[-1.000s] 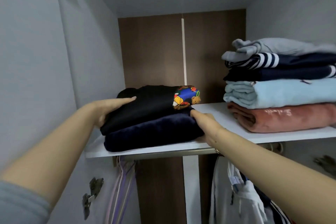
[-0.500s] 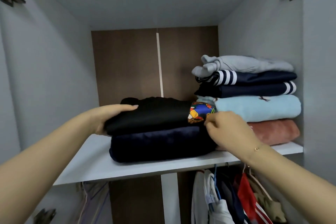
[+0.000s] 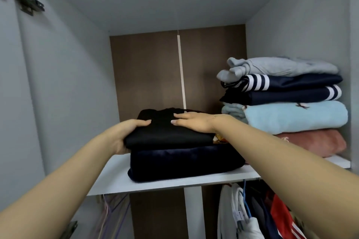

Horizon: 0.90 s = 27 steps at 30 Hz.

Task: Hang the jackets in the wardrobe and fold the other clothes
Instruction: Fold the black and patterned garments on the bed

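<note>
Five folded garments (image 3: 291,103) stack at the shelf (image 3: 155,182) right, just beside the black top (image 3: 167,134). It lies lengthwise left-right atop a navy fold (image 3: 184,163). Left hand (image 3: 124,134) grips its left edge; right hand (image 3: 192,121) presses flat.

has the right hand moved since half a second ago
Yes. The right hand has gone from the black garment's right end, by the colourful print, up onto its top, lying flat, toward the left hand.
</note>
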Available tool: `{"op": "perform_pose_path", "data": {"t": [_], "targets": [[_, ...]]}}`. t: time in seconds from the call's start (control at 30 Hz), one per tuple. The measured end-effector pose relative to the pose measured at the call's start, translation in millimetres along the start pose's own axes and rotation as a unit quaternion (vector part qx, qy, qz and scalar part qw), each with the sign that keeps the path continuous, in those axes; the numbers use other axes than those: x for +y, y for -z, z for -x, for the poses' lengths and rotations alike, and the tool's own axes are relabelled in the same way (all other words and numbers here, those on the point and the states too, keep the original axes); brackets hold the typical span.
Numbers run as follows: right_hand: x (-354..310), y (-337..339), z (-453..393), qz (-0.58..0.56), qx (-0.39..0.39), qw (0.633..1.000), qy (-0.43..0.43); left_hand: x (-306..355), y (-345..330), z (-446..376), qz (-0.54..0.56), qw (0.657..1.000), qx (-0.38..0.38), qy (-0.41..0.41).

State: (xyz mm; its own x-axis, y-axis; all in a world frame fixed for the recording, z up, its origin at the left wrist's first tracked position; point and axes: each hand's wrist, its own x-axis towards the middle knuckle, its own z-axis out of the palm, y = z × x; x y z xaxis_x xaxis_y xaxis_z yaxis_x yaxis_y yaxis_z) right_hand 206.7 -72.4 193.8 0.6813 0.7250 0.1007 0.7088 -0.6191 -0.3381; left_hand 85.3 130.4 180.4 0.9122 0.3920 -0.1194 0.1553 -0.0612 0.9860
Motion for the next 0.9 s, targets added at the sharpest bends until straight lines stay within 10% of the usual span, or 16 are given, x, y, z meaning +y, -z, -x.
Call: {"op": "perform_pose_path", "data": {"t": [0.33, 0.63, 0.9], "targets": [[-8, -15, 54, 0.005, 0.151, 0.989, 0.0, -68, 19, 36, 0.054, 0.983, -0.109, -0.135], [-43, -42, 68, 0.141, 0.166, 0.968, -0.123, -99, 16, 31, 0.207, 0.934, 0.05, -0.288], [-68, -60, 136, 0.059, 0.23, 0.966, -0.098, -96, 23, 69, -0.036, 0.887, 0.268, -0.375]]}}
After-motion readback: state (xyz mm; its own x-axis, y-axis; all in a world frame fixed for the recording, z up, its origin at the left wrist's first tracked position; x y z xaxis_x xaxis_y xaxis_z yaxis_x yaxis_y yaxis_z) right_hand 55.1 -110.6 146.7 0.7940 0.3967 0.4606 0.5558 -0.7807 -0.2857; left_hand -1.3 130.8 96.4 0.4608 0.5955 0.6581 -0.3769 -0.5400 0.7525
